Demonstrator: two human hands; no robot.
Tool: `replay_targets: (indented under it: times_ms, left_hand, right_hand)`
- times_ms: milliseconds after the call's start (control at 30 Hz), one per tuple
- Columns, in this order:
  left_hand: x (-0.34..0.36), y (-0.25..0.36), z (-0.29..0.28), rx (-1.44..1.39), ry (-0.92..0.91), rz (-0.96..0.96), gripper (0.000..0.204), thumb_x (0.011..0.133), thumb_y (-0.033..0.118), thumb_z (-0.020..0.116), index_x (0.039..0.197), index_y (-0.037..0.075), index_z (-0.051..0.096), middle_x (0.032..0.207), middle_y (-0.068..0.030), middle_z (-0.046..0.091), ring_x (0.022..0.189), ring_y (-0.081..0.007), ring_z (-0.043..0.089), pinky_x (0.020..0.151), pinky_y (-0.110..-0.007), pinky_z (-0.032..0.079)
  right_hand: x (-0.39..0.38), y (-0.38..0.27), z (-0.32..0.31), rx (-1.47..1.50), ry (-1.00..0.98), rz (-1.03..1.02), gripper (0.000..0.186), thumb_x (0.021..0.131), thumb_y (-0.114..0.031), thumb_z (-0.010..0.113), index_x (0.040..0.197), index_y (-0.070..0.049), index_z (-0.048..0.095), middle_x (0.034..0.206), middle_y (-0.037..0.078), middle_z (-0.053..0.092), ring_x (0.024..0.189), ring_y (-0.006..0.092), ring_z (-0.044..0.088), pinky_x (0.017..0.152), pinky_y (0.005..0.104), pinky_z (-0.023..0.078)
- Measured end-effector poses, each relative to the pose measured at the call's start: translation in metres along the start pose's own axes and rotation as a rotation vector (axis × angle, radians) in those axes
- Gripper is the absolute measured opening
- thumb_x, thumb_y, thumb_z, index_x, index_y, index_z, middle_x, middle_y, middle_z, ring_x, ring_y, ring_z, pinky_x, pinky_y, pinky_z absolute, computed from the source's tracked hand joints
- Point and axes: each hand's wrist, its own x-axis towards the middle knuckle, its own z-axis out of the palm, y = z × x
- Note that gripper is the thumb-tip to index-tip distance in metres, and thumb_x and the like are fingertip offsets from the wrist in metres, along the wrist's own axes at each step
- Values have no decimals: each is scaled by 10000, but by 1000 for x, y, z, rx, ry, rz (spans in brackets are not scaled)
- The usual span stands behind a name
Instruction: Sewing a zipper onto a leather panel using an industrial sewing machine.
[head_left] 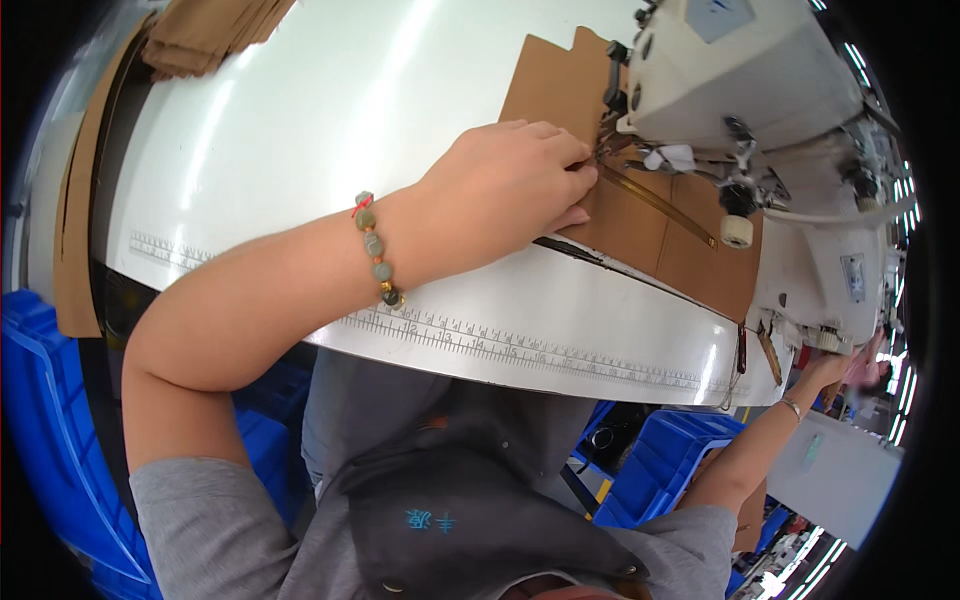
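Observation:
My left hand (525, 175), wearing a beaded bracelet, has its fingers bent and pressed together on a brown flat piece (680, 272) beside the needle area of a white sewing machine (740, 70). A narrow brass-coloured strip (655, 200) lies along the piece, running rightward from the needle area. My right hand (830, 370) reaches up at the machine's right end, next to a knurled knob (827, 338); its fingers are small in view and mostly hidden.
The white worktable (260, 120) has a printed ruler along its front edge. A stack of brown pieces (200, 40) sits at upper left. Blue bins (40, 430) stand at left and below the table (650, 470). Dark tools (742, 350) lie at the table's right end.

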Motion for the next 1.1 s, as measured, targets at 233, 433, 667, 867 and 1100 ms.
replay_targets:
  times_ms: [233, 433, 667, 867, 1100]
  left_hand:
    - [6, 10, -5, 63, -19, 9, 331, 941, 270, 746, 1209, 77, 751, 1279, -42, 703, 1120, -239, 692, 873, -357, 595]
    - [8, 17, -5, 100, 12, 14, 341, 919, 250, 777, 1210, 73, 766, 1286, -59, 715, 1110, -256, 709, 880, -352, 599]
    - [11, 15, -9, 76, 11, -20, 319, 883, 242, 821, 1142, 58, 789, 1186, -79, 761, 1133, -263, 725, 897, -357, 606]
    - [14, 15, -10, 91, -16, -6, 354, 838, 286, 854, 1100, 54, 801, 1126, -87, 768, 1099, -274, 734, 889, -356, 608]
    - [15, 15, -11, 109, -11, 22, 376, 831, 308, 854, 1109, 60, 805, 1097, -73, 759, 1009, -262, 734, 833, -356, 609]
  right_hand:
    - [-141, -148, 66, -195, 39, -737, 337, 1108, -123, 471, 1115, 123, 701, 1152, 215, 744, 1069, 321, 712, 968, 396, 560]
    - [-291, -244, 177, -152, -999, -1004, 179, 884, -195, 787, 979, -54, 729, 1074, 97, 726, 984, 307, 704, 839, 423, 565]
    - [-345, -250, 240, -70, -1063, -897, 247, 891, -309, 771, 967, -78, 725, 951, 67, 663, 969, 264, 665, 876, 384, 551]
    - [-348, -242, 237, -24, -1064, -867, 282, 883, -322, 775, 992, -66, 733, 966, 63, 674, 989, 248, 662, 958, 386, 519]
    - [-348, -244, 238, -60, -1032, -921, 293, 879, -303, 782, 1027, -52, 752, 988, 69, 689, 1002, 242, 669, 1016, 398, 494]
